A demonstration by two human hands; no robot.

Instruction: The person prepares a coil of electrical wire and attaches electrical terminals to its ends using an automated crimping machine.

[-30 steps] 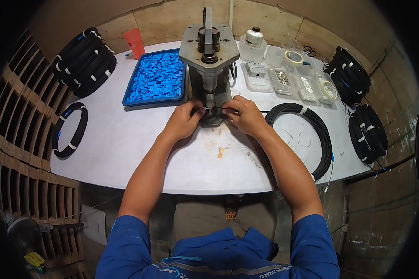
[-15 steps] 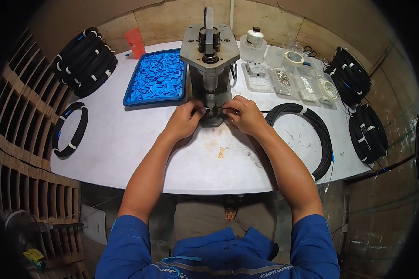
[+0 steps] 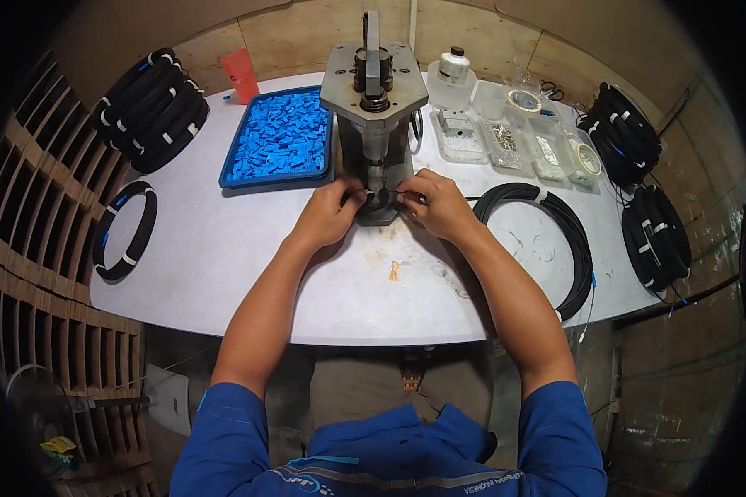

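Both of my hands are at the base of a metal press (image 3: 375,108), one on each side of its lower die. My left hand (image 3: 331,214) is closed in a pinch at the left of the die; a tiny item at its fingertips is too small to make out. From the right, my right hand (image 3: 439,205) pinches the end of a thin black cable close to the die. That cable runs back to a large black cable coil (image 3: 584,248) lying beside my right forearm. The fingers partly hide the die.
A dark tray (image 3: 224,180) of small blue pieces stands left of the press. Clear containers (image 3: 464,149) with metal parts and tape, plus a white bottle (image 3: 453,66), are at right. Black coils (image 3: 153,112) are stacked at left, others (image 3: 655,240) at right; a single coil (image 3: 99,240) lies left.
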